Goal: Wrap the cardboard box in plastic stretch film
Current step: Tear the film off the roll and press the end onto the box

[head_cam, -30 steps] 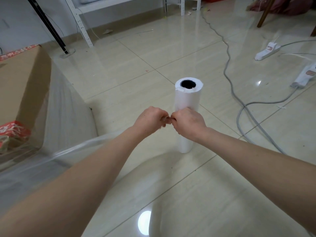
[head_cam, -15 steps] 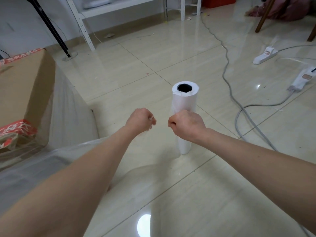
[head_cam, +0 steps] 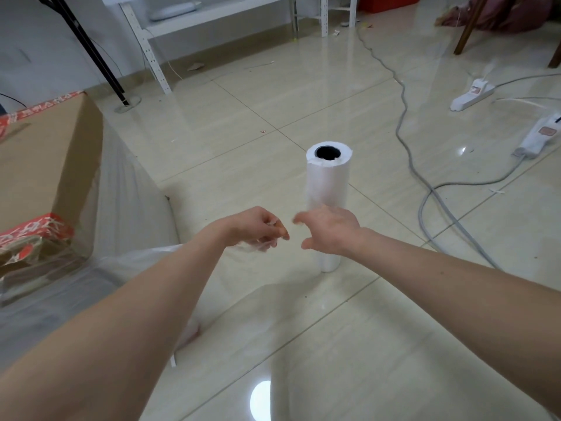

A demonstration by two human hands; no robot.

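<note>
Left hand (head_cam: 253, 227), just left of frame centre: fingers curled, thumb and fingertips pinching the bunched free end of the clear stretch film (head_cam: 121, 202). Film strand running from that pinch down and left, along the left forearm, to the sheet lying over the near side of the box.

Right hand (head_cam: 331, 230), just right of frame centre, level with the left hand and apart from it by a small gap: fingers spread and relaxed, nothing held, outline blurred. Positioned in front of the lower half of the film roll (head_cam: 328, 180); contact with the roll not determinable.

Roll standing upright on the floor (head_cam: 303, 101), directly behind the right hand: white, dark hollow core facing up, base visible below the wrist.

Cardboard box (head_cam: 39, 159) at the left edge of the frame: brown, cut off by the frame border, red printed tape (head_cam: 36, 229) on its top edge and near corner. Right-hand face covered with film stretched down to floor level.

Farther out:
- grey cable (head_cam: 405, 141) winding from upper centre to lower right
- two white power strips (head_cam: 469, 95) at the right edge
- white metal shelf (head_cam: 212, 13) along the top
- black stand leg (head_cam: 88, 53) at upper left
- wooden chair leg (head_cam: 466, 28) and pink cloth (head_cam: 513, 10) in the upper right corner
</note>
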